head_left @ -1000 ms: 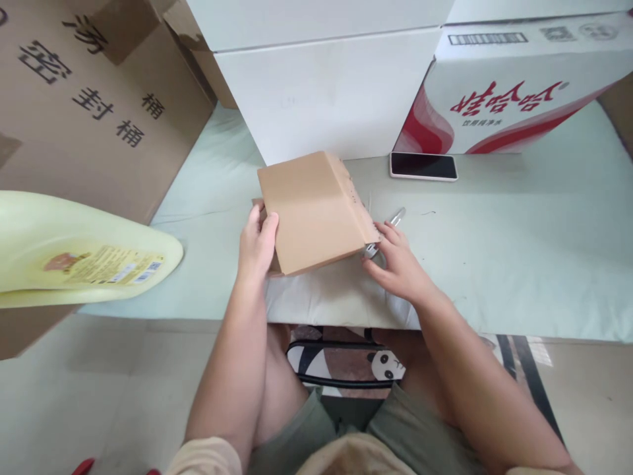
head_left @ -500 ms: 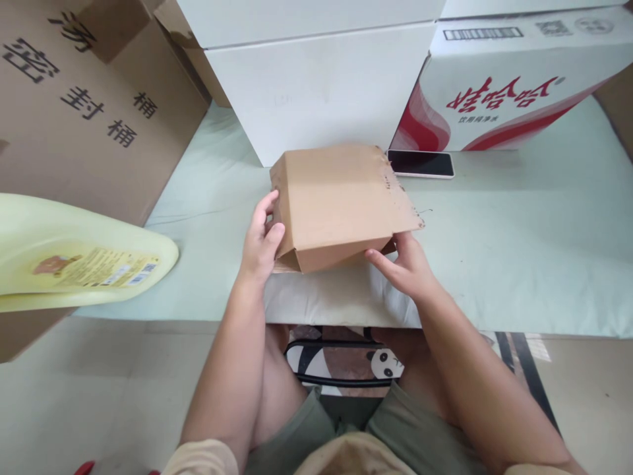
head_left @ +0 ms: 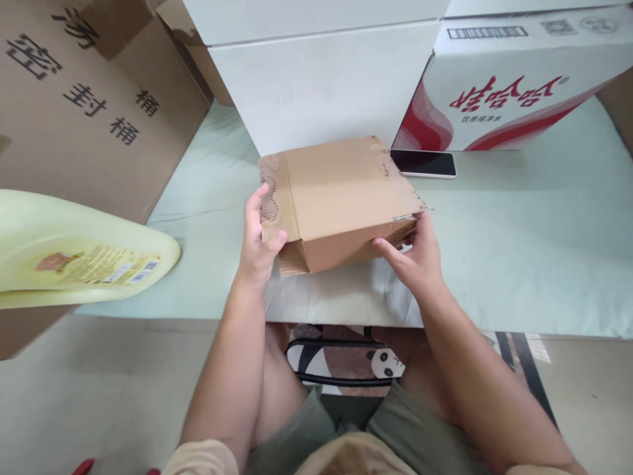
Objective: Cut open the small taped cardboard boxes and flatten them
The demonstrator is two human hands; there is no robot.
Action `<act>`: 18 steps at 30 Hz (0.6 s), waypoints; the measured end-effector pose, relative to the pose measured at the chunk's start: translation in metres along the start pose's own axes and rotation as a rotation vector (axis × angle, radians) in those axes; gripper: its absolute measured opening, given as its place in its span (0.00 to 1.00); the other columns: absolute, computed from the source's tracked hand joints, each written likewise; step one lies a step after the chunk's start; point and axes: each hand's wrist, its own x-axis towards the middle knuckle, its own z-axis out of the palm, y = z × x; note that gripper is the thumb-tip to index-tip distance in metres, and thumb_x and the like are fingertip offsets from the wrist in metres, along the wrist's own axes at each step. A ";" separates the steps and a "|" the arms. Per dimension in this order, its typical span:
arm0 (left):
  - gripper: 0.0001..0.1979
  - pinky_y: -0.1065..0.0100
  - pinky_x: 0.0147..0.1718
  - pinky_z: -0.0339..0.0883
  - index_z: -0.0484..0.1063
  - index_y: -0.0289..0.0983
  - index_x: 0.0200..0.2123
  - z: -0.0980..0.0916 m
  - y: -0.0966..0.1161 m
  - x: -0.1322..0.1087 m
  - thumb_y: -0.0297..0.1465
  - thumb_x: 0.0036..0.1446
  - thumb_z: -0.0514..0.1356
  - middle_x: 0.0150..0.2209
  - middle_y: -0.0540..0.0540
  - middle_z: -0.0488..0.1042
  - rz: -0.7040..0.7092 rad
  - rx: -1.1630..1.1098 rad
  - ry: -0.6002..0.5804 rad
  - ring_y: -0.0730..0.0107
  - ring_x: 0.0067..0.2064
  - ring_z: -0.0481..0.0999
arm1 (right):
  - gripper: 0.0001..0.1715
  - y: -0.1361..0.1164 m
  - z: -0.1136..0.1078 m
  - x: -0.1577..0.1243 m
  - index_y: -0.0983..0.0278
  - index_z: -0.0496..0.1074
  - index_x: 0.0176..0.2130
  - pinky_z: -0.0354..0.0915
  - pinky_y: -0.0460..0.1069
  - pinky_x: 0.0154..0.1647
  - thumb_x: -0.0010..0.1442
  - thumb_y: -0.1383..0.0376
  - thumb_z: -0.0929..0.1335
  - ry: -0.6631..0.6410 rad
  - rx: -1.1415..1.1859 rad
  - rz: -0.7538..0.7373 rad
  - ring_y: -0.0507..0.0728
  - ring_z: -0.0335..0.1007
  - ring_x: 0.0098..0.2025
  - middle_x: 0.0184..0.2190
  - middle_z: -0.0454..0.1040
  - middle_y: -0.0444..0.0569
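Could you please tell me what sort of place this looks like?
Probably a home or small storeroom used for handling parcels: a big brown carton, white boxes and a red-and-white drinks case crowd a cloth-covered table, where the left hand and right hand hold a small cardboard box.

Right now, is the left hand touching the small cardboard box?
Touching. The head view shows the left hand gripping the cardboard box at its torn left flap, with the thumb and fingertips pressed against the cardboard and no gap showing.
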 end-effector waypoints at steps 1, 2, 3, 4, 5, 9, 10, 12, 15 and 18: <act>0.48 0.48 0.66 0.67 0.64 0.50 0.64 0.001 0.001 0.000 0.63 0.43 0.71 0.67 0.39 0.69 -0.004 -0.028 -0.009 0.42 0.71 0.67 | 0.41 -0.001 0.000 0.000 0.62 0.67 0.56 0.75 0.58 0.37 0.53 0.42 0.75 0.016 -0.004 0.007 0.62 0.73 0.37 0.42 0.76 0.55; 0.48 0.48 0.65 0.69 0.63 0.50 0.64 0.001 0.002 0.000 0.61 0.44 0.72 0.66 0.39 0.70 -0.020 -0.052 -0.013 0.42 0.69 0.69 | 0.40 -0.002 -0.001 0.000 0.62 0.67 0.55 0.74 0.58 0.36 0.53 0.43 0.76 0.029 0.001 0.017 0.61 0.72 0.35 0.41 0.76 0.54; 0.48 0.48 0.63 0.71 0.62 0.50 0.64 0.002 0.003 0.000 0.59 0.44 0.72 0.64 0.38 0.71 -0.047 -0.066 -0.011 0.42 0.67 0.72 | 0.38 -0.003 -0.001 0.000 0.62 0.68 0.54 0.74 0.57 0.34 0.53 0.44 0.76 0.038 0.017 0.029 0.60 0.71 0.34 0.40 0.76 0.53; 0.48 0.48 0.60 0.73 0.61 0.50 0.64 0.002 0.004 -0.001 0.58 0.45 0.73 0.62 0.38 0.73 -0.079 -0.073 -0.003 0.43 0.64 0.76 | 0.37 -0.004 -0.001 0.000 0.62 0.68 0.54 0.73 0.56 0.33 0.54 0.45 0.76 0.045 0.046 0.041 0.60 0.71 0.34 0.39 0.76 0.52; 0.48 0.49 0.57 0.76 0.61 0.50 0.65 0.001 0.005 -0.001 0.57 0.44 0.73 0.60 0.38 0.75 -0.112 -0.074 0.011 0.44 0.60 0.79 | 0.34 -0.006 -0.001 0.000 0.62 0.69 0.53 0.72 0.55 0.33 0.55 0.46 0.75 0.053 0.085 0.053 0.59 0.71 0.33 0.38 0.76 0.51; 0.51 0.55 0.47 0.80 0.60 0.51 0.67 -0.001 0.004 -0.001 0.49 0.41 0.76 0.55 0.39 0.79 -0.276 -0.109 0.052 0.48 0.52 0.84 | 0.24 -0.008 -0.003 0.000 0.61 0.72 0.43 0.72 0.53 0.38 0.62 0.44 0.70 0.059 0.269 0.092 0.59 0.74 0.39 0.38 0.78 0.51; 0.49 0.55 0.46 0.80 0.61 0.51 0.66 -0.002 0.004 0.000 0.47 0.42 0.76 0.54 0.38 0.80 -0.334 -0.134 0.054 0.49 0.51 0.84 | 0.25 -0.007 -0.004 0.001 0.60 0.71 0.40 0.72 0.53 0.39 0.64 0.42 0.68 0.049 0.311 0.112 0.59 0.75 0.38 0.37 0.78 0.50; 0.41 0.54 0.45 0.81 0.68 0.46 0.62 -0.001 0.004 0.000 0.45 0.44 0.74 0.52 0.38 0.81 -0.442 -0.181 0.033 0.48 0.50 0.85 | 0.29 -0.004 -0.004 0.001 0.60 0.69 0.34 0.72 0.52 0.37 0.64 0.38 0.66 0.036 0.381 0.164 0.58 0.74 0.35 0.31 0.75 0.47; 0.27 0.54 0.45 0.82 0.76 0.40 0.49 0.002 0.009 0.001 0.42 0.45 0.71 0.45 0.40 0.83 -0.474 -0.197 -0.011 0.47 0.50 0.84 | 0.30 0.001 -0.003 0.001 0.60 0.67 0.30 0.71 0.52 0.36 0.63 0.37 0.68 0.049 0.456 0.229 0.57 0.73 0.32 0.27 0.72 0.45; 0.18 0.56 0.48 0.81 0.78 0.40 0.42 0.003 0.016 0.002 0.42 0.49 0.65 0.41 0.43 0.83 -0.336 -0.227 0.059 0.49 0.52 0.83 | 0.25 0.001 -0.001 0.001 0.60 0.72 0.37 0.74 0.53 0.42 0.62 0.42 0.70 0.037 0.526 0.272 0.59 0.78 0.39 0.34 0.77 0.47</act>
